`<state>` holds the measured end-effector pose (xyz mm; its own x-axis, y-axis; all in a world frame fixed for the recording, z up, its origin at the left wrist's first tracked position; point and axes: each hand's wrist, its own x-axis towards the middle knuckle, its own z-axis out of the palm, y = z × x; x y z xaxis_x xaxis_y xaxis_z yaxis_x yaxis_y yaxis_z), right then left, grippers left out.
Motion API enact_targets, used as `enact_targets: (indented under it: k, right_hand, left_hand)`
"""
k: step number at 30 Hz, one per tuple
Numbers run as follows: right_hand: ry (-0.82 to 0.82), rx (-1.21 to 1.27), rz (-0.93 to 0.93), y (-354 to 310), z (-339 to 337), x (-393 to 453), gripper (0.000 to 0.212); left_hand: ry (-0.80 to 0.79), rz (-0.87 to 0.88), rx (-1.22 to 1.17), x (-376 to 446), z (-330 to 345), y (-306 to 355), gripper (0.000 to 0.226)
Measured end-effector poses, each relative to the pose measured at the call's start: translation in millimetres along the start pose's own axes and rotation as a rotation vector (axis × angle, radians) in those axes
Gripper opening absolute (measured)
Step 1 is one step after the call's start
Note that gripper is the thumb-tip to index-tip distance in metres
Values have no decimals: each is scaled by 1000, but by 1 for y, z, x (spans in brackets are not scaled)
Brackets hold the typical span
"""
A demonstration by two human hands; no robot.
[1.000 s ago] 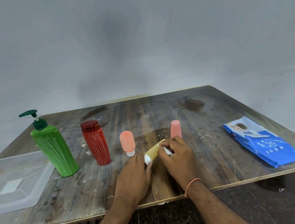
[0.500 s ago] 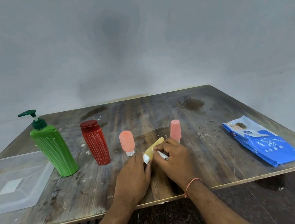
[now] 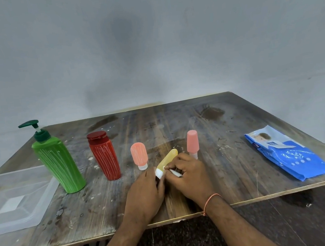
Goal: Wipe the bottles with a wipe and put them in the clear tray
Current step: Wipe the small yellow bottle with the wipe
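Head view: the yellow bottle (image 3: 166,159) lies tilted low over the table (image 3: 232,155), just ahead of the person. Its long axis runs from the white cap at about 7 o'clock up to the rounded end at 1 o'clock. The left hand (image 3: 145,193) grips the cap end, fingers curled round it. The right hand (image 3: 190,176) sits at the bottle's 4 o'clock, touching its lower body, fingers pinched on a small white thing that looks like a marker or a rolled wipe; I cannot tell which. Both hands meet at the cap, so neither has further to reach.

The clear tray (image 3: 14,200) lies well apart at 9 o'clock from the hands, at the table's left edge, with no bottle in it. Between the hands and the tray stand the green pump bottle (image 3: 58,165) and the red bottle (image 3: 104,155), both streaked with white lines. The orange bottle (image 3: 139,155) stands just beside the left hand at 11 o'clock, and the pink bottle (image 3: 192,144) close behind the right hand at 12 o'clock. A carry to the tray would probably need to clear those standing bottles. The blue wipe pack (image 3: 288,153) lies at 3 o'clock, near the right edge.
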<state>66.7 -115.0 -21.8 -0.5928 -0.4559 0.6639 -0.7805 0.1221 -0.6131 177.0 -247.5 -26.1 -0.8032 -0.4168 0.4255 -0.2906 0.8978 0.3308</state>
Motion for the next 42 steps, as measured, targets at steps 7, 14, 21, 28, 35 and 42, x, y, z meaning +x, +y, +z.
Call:
enact_targets:
  k: [7,14,21,28,35,42]
  right_hand:
    - [72,-36,120,0,-3,1,6]
    - [112,17,190,-2,-7,2,6]
    - [216,38,226,7,-4,6,6]
    - [223,-2,294,7,-4,6,7]
    - [210,36,277,6,-4,5,5]
    - [246,104,294,6,-6,7,9]
  left_hand:
    - [-21,-3,-46,1,4,-5,24]
    - [-72,-28,-54,4,2,-7,17]
    - [-73,-48,-64,4,1,-5,17]
    - [-68,-49,-31,4,3,-4,26]
    - [-66,-44,-5,5,4,-4,25]
    - [-71,-49,-36,4,3,-2,25]
